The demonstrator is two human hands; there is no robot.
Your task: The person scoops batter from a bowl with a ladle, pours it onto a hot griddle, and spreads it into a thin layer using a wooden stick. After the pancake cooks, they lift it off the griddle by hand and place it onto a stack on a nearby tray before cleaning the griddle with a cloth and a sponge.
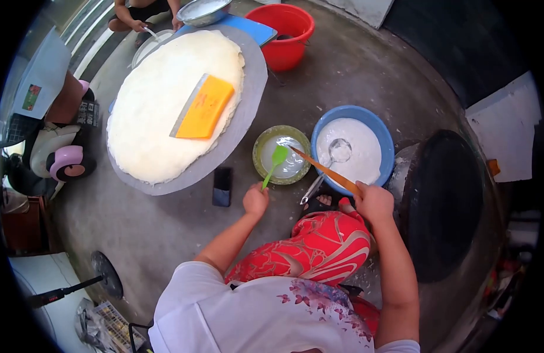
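My left hand (256,200) is closed round the handle of a green spatula (278,156), its head over the green bowl (258,160) of whitish liquid. In my right hand (375,204) is a long flat wooden stick (328,172), its tip reaching over the same bowl. The blue basin (387,141), beside that bowl, holds white batter and a metal ladle (312,189). At the upper left, a yellow scraper (206,109) with a metal edge lies on a large round pale sheet (148,100), stacked on a grey round board (256,76).
A red bucket (294,35) and a metal bowl (204,13) are at the back. Another person's hand (139,25) holds a utensil there. A dark phone (222,187) lies on the floor. A large black round object (445,206) stands at the right.
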